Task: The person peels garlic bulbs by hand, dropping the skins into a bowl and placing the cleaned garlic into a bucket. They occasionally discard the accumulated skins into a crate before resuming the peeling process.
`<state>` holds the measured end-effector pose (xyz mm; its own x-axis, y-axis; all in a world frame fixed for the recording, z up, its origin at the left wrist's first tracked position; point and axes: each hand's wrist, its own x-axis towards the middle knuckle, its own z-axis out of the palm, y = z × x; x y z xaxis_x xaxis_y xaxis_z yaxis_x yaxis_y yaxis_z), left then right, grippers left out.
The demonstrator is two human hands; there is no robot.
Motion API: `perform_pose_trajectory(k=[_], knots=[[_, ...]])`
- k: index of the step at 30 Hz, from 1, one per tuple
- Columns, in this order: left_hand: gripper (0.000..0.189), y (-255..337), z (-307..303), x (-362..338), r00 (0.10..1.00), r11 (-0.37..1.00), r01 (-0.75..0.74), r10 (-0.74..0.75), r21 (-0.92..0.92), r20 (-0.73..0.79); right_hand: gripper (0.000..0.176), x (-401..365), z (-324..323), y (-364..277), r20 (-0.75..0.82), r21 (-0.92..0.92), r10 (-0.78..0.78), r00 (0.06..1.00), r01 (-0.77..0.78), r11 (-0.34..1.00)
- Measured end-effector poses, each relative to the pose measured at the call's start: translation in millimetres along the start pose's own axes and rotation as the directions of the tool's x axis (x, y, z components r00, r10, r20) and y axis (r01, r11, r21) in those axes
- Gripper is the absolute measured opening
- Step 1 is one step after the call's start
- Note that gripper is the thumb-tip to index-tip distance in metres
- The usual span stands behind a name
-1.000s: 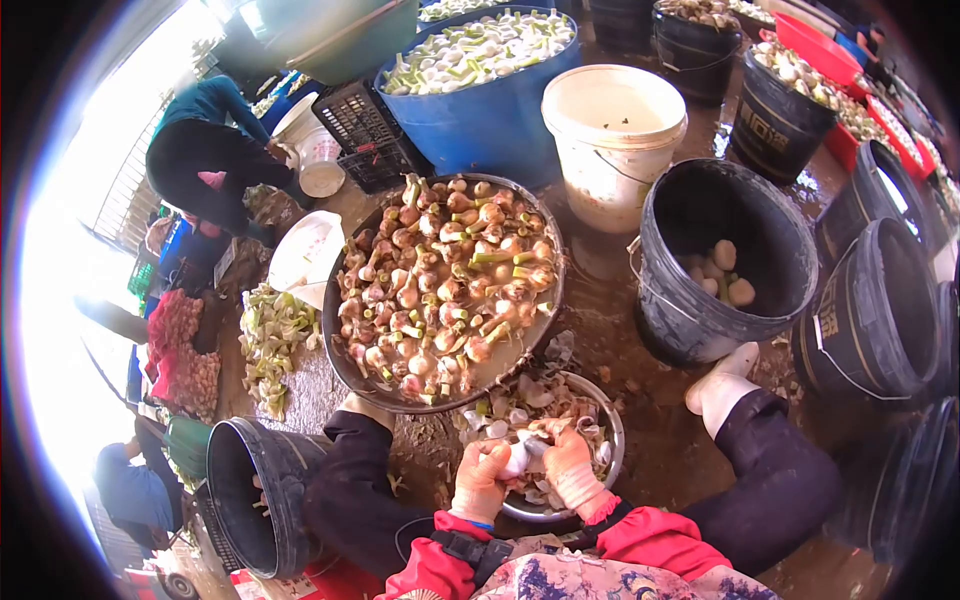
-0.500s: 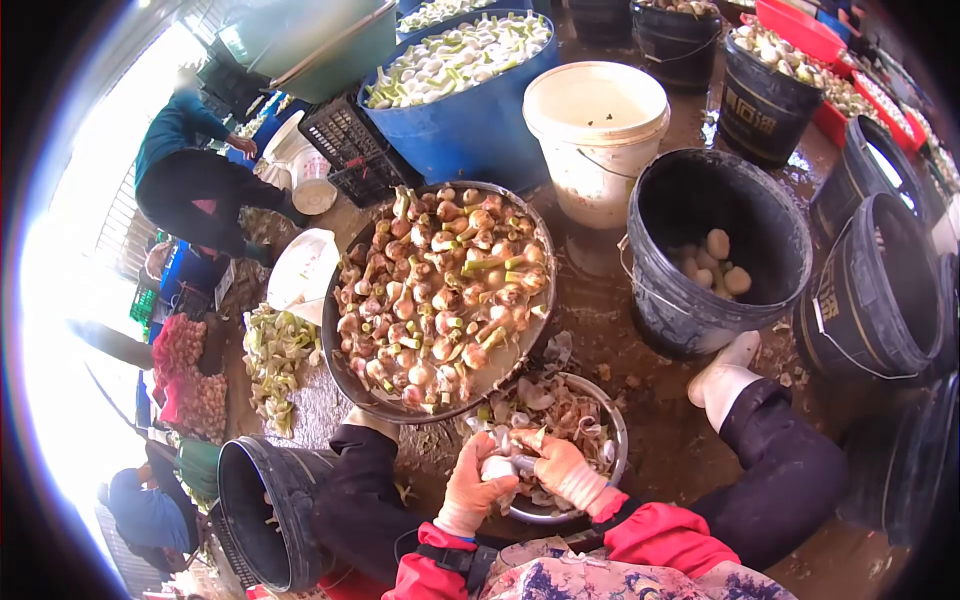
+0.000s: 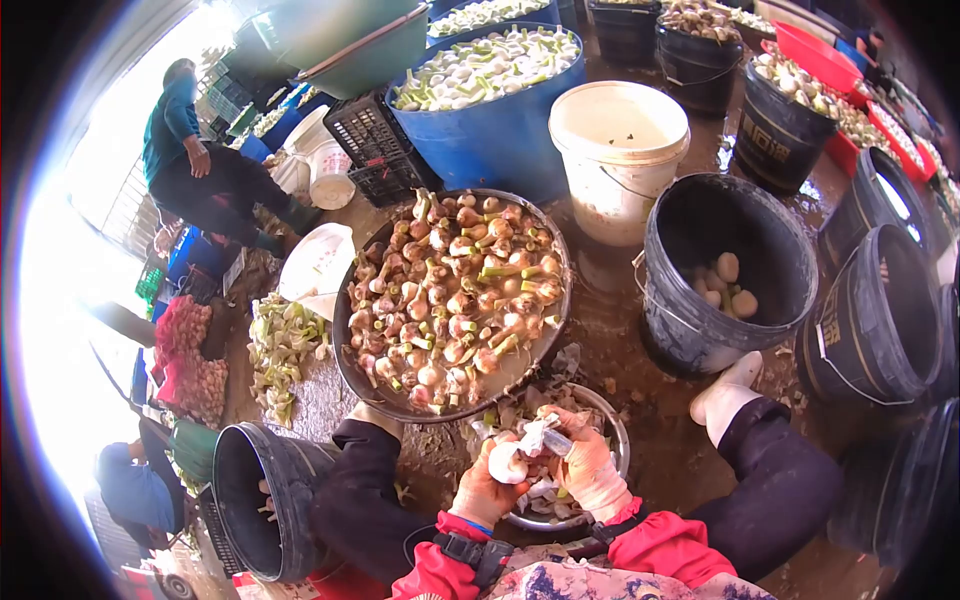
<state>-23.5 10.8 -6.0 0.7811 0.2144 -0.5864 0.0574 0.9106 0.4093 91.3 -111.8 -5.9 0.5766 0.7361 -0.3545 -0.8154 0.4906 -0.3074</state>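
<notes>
My left hand (image 3: 490,486) is closed around a white peeled bulb (image 3: 508,463) above a metal basin (image 3: 617,432) of peelings. Beside it, my right hand (image 3: 590,465) grips a small tool (image 3: 556,441), with a pale strip of skin (image 3: 536,432) hanging at the bulb. Both hands look gloved. Just beyond them, a wide round pan (image 3: 345,350) holds a heap of unpeeled brown bulbs (image 3: 450,290) with cut green stems. A black bucket (image 3: 680,335) to the right of the pan has several pale peeled bulbs (image 3: 728,268) at its bottom.
A white bucket (image 3: 620,185) and a blue tub (image 3: 480,140) of white bulbs stand behind the pan. More black buckets (image 3: 865,320) are at the right, another (image 3: 275,500) at the lower left. Two other people (image 3: 185,160) are at the left. Peelings (image 3: 283,350) lie left of the pan.
The bulb in my left hand has turned, and a strip of skin now hangs between my hands. The view has shifted slightly. The person at the upper left has straightened up somewhat.
</notes>
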Motion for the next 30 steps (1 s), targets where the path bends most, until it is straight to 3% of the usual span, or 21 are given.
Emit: perform_pose_trajectory(k=[5,6,7,9,11,13,14,15,16,17,19,21,22,23,24,25,27,29,30], knots=[[0.062,0.5,-5.2,-5.9,0.994,1.000,0.010,-0.009,-0.013,0.113,0.030,1.1,-1.8,1.1,-0.006,-0.168,-0.006,1.000,0.005,0.986],[0.061,1.6,-4.9,-8.9,0.992,0.996,-0.035,0.024,0.088,0.122,0.030,0.8,-1.2,1.1,-0.006,-0.169,-0.006,1.000,0.005,0.986],[0.060,3.2,-4.0,-10.6,0.989,0.979,-0.081,0.056,0.187,0.135,0.029,-0.3,3.6,-0.7,-0.046,-0.139,-0.039,0.998,0.032,0.990],[0.055,3.6,-11.2,-10.0,0.984,0.981,-0.100,0.073,0.167,0.163,0.028,2.7,5.7,-4.5,-0.088,-0.112,-0.070,0.994,0.060,0.992],[0.050,4.4,-6.9,-10.7,0.977,0.982,-0.119,0.090,0.145,0.192,0.025,8.8,-0.6,-12.6,0.027,0.003,-0.234,0.972,0.234,0.972],[0.043,5.5,1.9,-12.3,0.960,0.970,-0.223,0.201,0.093,0.196,0.022,12.9,-2.5,-23.4,-0.221,-0.187,-0.222,0.950,0.182,0.965],[0.043,7.1,0.0,-9.9,0.958,0.966,-0.228,0.200,0.121,0.205,0.025,16.2,-10.8,-19.5,-0.137,-0.579,-0.268,0.954,0.142,0.803],[0.043,6.2,-1.0,-8.3,0.959,0.967,-0.222,0.193,0.123,0.208,0.028,17.2,-23.4,-11.1,-0.047,-0.866,-0.274,0.961,0.098,0.490],[0.044,5.1,-2.1,-6.9,0.960,0.934,-0.272,0.247,0.232,0.133,0.032,14.0,-29.6,3.0,0.105,-0.943,-0.365,0.925,0.209,0.259],[0.045,4.0,-4.5,-5.5,0.949,0.887,-0.311,0.309,0.341,0.064,0.032,3.1,-4.0,4.8,0.061,-0.891,-0.316,0.947,0.195,0.411],[0.049,0.1,-14.0,-3.6,0.942,0.860,-0.326,0.333,0.394,0.053,0.033,4.0,-11.7,22.1,0.130,-0.879,-0.324,0.937,0.260,0.400],[0.048,10.0,0.5,10.1,0.983,0.958,-0.181,0.179,0.223,0.027,0.036,12.2,-25.9,21.7,-0.075,-0.946,-0.225,0.971,0.002,0.325],[0.029,13.8,-4.2,26.0,0.987,0.977,-0.133,0.115,0.169,0.112,0.036,19.5,-52.5,31.1,-0.159,-0.945,-0.159,0.974,-0.104,0.308],[0.029,17.5,4.6,49.2,0.983,0.974,-0.141,0.116,0.179,0.142,0.033,23.8,-71.6,37.9,-0.129,-0.975,-0.198,0.972,-0.088,0.204],[0.029,20.7,19.7,73.9,0.931,0.837,-0.362,0.302,0.410,0.204,0.034,26.1,-86.9,43.0,-0.146,-0.964,-0.098,0.984,-0.119,0.239],[0.029,27.5,38.7,93.1,0.837,0.602,-0.541,0.456,0.587,0.303,0.033,34.5,-98.4,54.9,-0.201,-0.980,-0.117,0.973,-0.198,0.031],[0.034,67.9,125.4,132.4,0.846,0.780,-0.495,0.330,0.383,0.420,0.030,30.1,-87.6,51.1,-0.260,-0.964,-0.079,0.962,-0.253,0.083],[0.038,99.4,214.5,140.0,0.830,0.927,-0.353,0.248,0.126,0.500,0.029,26.1,-70.6,39.5,-0.268,-0.952,-0.054,0.962,-0.256,0.166],[0.038,109.2,237.3,147.4,0.826,0.908,-0.388,0.265,0.160,0.497,0.028,28.9,-75.9,40.9,-0.267,-0.935,-0.034,0.963,-0.250,0.250]])
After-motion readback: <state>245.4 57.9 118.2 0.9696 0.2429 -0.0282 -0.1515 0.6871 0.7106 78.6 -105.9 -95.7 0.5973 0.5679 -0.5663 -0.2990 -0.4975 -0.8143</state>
